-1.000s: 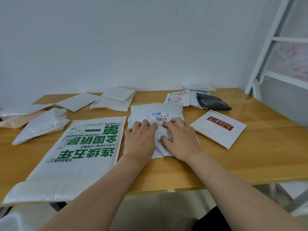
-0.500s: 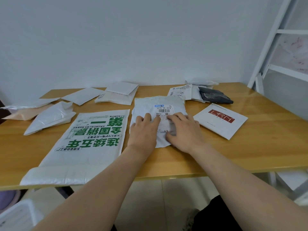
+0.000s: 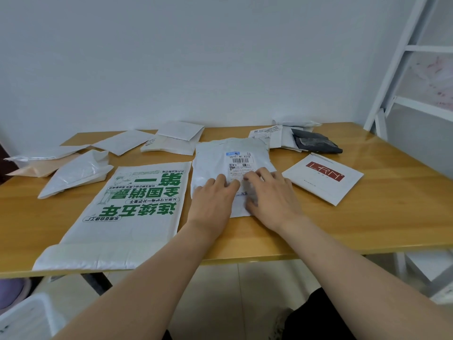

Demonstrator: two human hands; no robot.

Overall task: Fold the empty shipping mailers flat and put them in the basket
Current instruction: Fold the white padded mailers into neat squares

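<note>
A white plastic mailer with a barcode label (image 3: 232, 155) lies flat in the middle of the wooden table (image 3: 367, 217). My left hand (image 3: 213, 197) and my right hand (image 3: 272, 197) both press down on its near half with straight fingers, side by side. A large white mailer with green print (image 3: 132, 207) lies to the left, reaching the table's front edge. A white envelope with a red logo (image 3: 323, 177) lies to the right. A white basket (image 3: 27, 317) shows on the floor at the lower left, mostly cut off.
Several more white and beige mailers (image 3: 76, 173) lie across the back left of the table. A dark mailer (image 3: 313, 143) sits on white ones at the back right. A white metal frame (image 3: 392, 77) stands at the right beside the table.
The view has tilted down, bringing the floor and the basket into sight. Both hands stay pressed on the labelled mailer, shifted slightly along it.
</note>
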